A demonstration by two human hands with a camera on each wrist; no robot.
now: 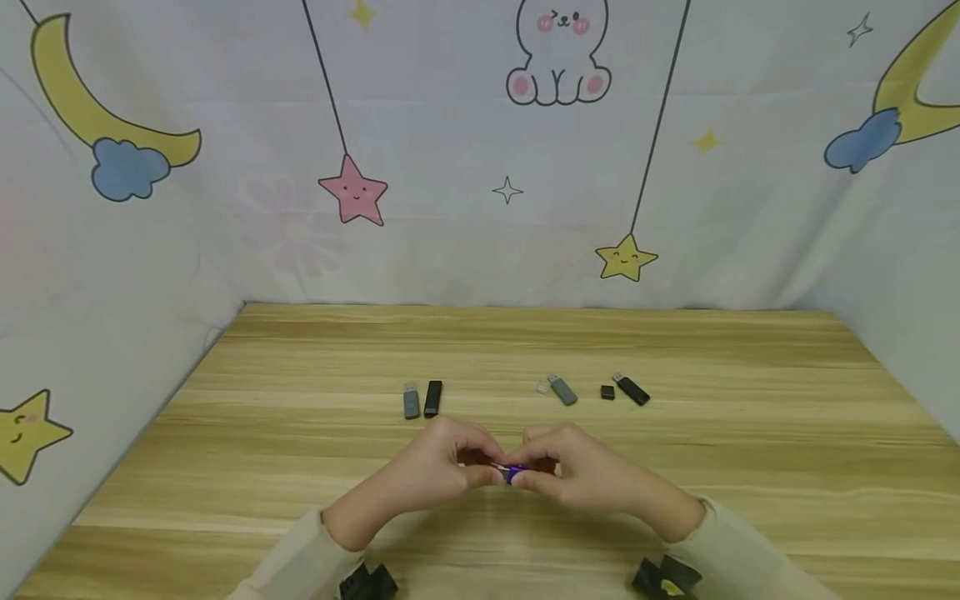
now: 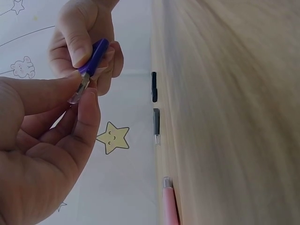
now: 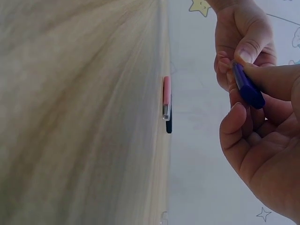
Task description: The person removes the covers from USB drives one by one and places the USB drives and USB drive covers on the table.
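Note:
A purple USB flash drive (image 1: 516,473) is held between both hands over the front middle of the table. The thumb and fingers of my right hand (image 1: 573,471) pinch its purple body. At the other end, my left hand (image 1: 442,467) pinches the drive's clear cap (image 2: 75,98) between thumb and fingertips. In the left wrist view the metal connector (image 2: 85,83) shows between the cap and the body. From the right wrist, the purple body (image 3: 248,89) appears tilted, its blunt end toward the right palm.
Behind the hands on the wooden table (image 1: 300,350) lie a grey drive (image 1: 411,402) and a black one (image 1: 432,399). Farther right are another grey drive (image 1: 564,390) with a small clear cap (image 1: 542,387), and a black drive (image 1: 632,390) beside its black cap (image 1: 607,392). A pink drive (image 2: 170,204) shows too.

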